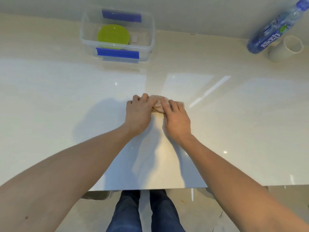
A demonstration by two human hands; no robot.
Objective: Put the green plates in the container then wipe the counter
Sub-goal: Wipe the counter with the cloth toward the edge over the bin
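Both hands on the cloth (pixel 159 104) mid-worktop (pixel 50 97), left hand (pixel 138 113) bunching one end in curled fingers, right hand (pixel 177 119) pressing fingers down on the other, green plates (pixel 113 36) sitting in the container (pixel 150 30) at the back.

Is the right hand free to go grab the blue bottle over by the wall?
Probably not yet: the right hand is gripping the cloth together with the left hand. The counter between it and the blue bottle looks clear.
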